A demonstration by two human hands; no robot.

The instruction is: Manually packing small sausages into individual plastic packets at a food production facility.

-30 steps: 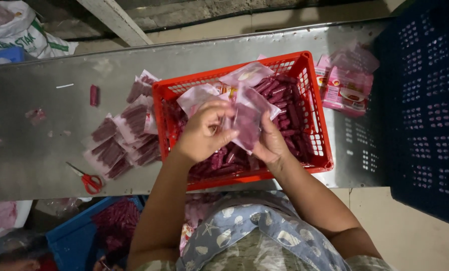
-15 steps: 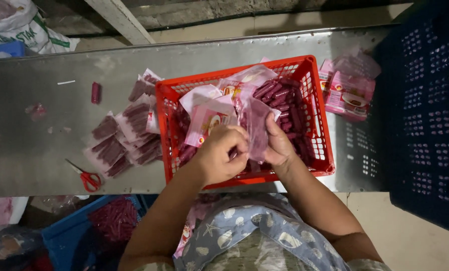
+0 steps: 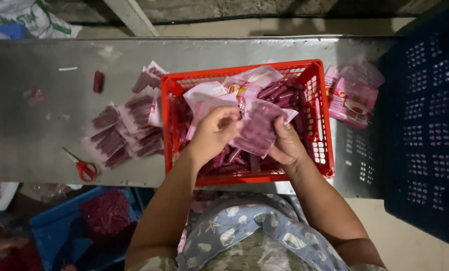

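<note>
A red plastic basket (image 3: 170,125) stands on a steel table (image 3: 39,125) and holds loose dark red sausages (image 3: 284,93) and empty pink pouches (image 3: 204,93). Over the basket I hold a clear pouch filled with sausages (image 3: 257,130). My right hand (image 3: 287,145) grips the pouch from the right side. At the pouch's left upper edge, the fingers of my left hand (image 3: 212,133) pinch it.
Filled sausage pouches (image 3: 126,128) lie stacked left of the basket, with red scissors (image 3: 84,168) near the front edge and one loose sausage (image 3: 98,81) farther back. Pink pouches (image 3: 352,98) lie to the right beside a dark blue crate (image 3: 425,130). A blue bin of sausages (image 3: 104,213) sits below left.
Both hands have shifted within the basket while handling the pouch; the left hand now pinches its upper left edge and the pouch lies flatter between the hands.
</note>
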